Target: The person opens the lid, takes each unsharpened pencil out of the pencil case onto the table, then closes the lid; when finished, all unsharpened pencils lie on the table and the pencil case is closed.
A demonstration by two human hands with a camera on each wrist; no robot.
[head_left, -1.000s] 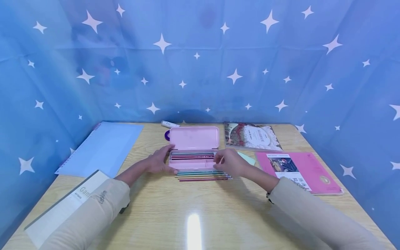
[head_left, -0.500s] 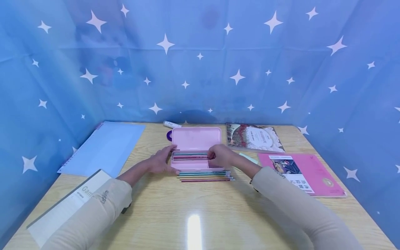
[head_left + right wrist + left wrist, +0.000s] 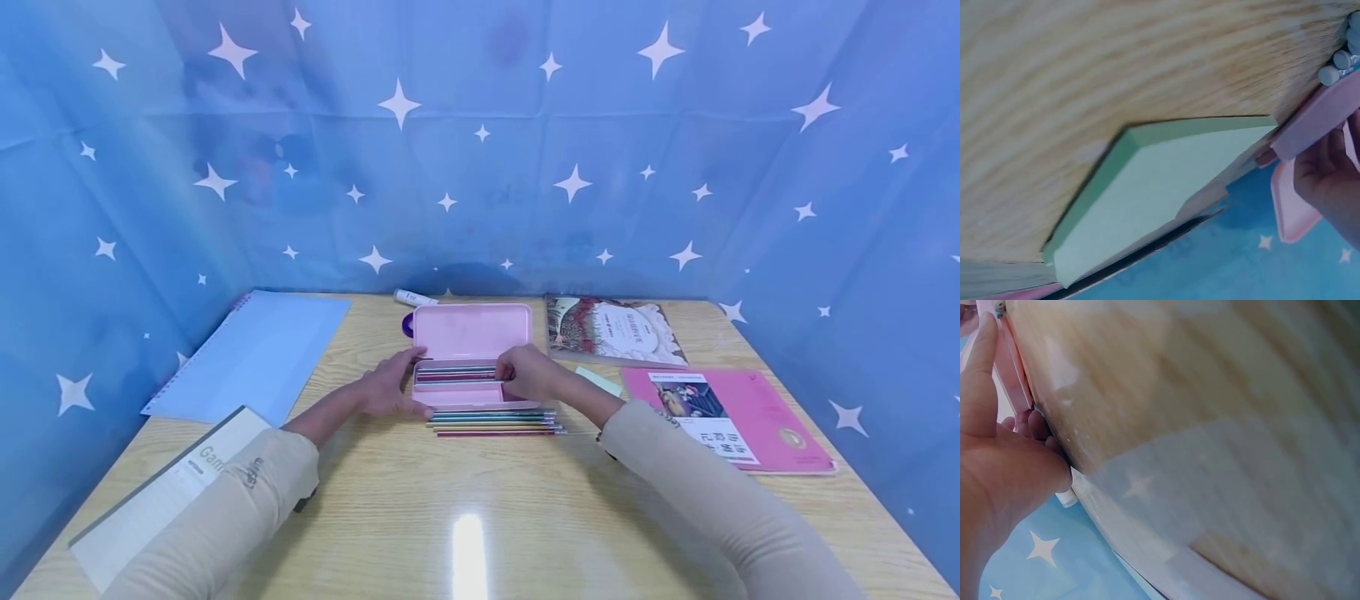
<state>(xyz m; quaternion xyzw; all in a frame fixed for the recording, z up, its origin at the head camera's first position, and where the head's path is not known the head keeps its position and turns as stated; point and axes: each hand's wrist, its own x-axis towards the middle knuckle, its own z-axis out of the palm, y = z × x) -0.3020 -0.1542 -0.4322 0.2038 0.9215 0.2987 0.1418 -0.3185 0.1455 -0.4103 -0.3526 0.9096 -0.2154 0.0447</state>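
A pink pencil case (image 3: pixel 472 329) lies with its lid raised. Several pencils (image 3: pixel 453 372) are in its back compartment. My left hand (image 3: pixel 388 385) grips the case's left end, thumb at the front and fingers by the hinge; the left wrist view shows the thumb along the pink wall (image 3: pixel 1013 375). My right hand (image 3: pixel 531 375) reaches into the case's right part and pinches a thin pencil along the divider, its fingertips partly hidden. In front of the case lies a row of loose pencils (image 3: pixel 491 422), whose ends (image 3: pixel 1330 75) show in the right wrist view.
A pale green paper pad (image 3: pixel 1160 187) lies right of the case. A picture book (image 3: pixel 615 329) and a pink book (image 3: pixel 750 421) are further right. At left lie a spiral pad (image 3: pixel 255 350) and a notebook (image 3: pixel 168 492). Behind the case are a white tube (image 3: pixel 414 297) and a purple ring (image 3: pixel 407 325).
My right hand has moved left and down from the case's right edge into the case. My left hand stays on the left end. The view has shifted slightly.
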